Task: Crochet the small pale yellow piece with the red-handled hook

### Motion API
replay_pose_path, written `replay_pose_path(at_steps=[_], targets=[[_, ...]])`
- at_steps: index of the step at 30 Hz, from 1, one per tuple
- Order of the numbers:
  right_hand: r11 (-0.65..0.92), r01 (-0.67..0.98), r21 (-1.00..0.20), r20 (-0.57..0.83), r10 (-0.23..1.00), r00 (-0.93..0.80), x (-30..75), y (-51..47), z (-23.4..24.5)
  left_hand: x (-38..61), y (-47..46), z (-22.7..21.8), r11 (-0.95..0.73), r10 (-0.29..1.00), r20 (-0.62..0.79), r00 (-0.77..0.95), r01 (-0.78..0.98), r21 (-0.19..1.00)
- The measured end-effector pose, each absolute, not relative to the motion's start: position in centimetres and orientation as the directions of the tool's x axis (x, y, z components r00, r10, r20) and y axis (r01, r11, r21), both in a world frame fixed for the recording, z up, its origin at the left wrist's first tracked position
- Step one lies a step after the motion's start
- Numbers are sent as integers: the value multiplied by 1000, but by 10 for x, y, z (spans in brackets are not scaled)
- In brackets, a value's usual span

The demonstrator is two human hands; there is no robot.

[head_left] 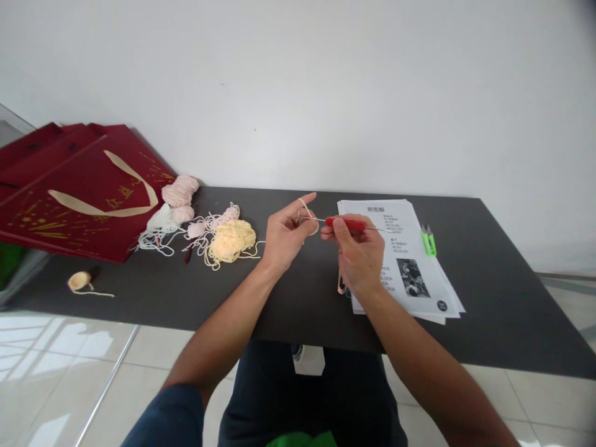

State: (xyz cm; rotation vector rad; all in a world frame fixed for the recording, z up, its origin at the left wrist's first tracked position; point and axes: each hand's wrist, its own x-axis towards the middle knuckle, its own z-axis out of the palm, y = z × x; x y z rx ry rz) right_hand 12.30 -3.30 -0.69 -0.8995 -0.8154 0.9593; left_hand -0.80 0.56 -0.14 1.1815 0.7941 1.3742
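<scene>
My left hand (285, 236) is raised over the table with its index finger stretched out and its thumb and other fingers pinched together. Cream yarn (314, 211) loops round that index finger and hangs down by the thumb. In my right hand (361, 254) is a crochet hook (347, 223) with a red handle and thin metal ends. Its left end reaches to the yarn at my left fingers; whether a stitch sits on it is too small to tell. A pale yellow yarn ball (231, 239) lies left of my left hand, its strand trailing toward my wrist.
On the dark table (298, 298), printed sheets (405, 217) lie under my right hand, with green thread snips (429, 241) at their edge. Pink yarn (179, 191) and white yarn (161, 226) sit by red gift bags (93, 192). A small cream crocheted piece (80, 280) rests front left.
</scene>
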Motion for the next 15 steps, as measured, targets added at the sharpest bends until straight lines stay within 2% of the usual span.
replay_pose_path(at_steps=[4, 7, 9, 11, 15], targets=[[326, -176, -929, 238, 889, 390, 119, -43, -4, -4, 4, -1, -109, 991, 132, 26, -414, 904], [420, 23, -907, 402, 847, 347, 119, -51, -5, -2, 3, 1, -68, 997, 76, -4, -493, 867], [472, 64, -879, 465, 824, 324, 119, -53, -8, -2, 3, 4, -17, 999, 31, 16, -553, 833], [475, 28, -879, 459, 830, 317, 118, -53, -10, -3, 3, 7, 52, 998, -14, 68, -604, 795], [383, -183, -905, 311, 892, 328, 118, -46, -11, -6, 3, 12, 103, 991, -23, 134, -629, 771]])
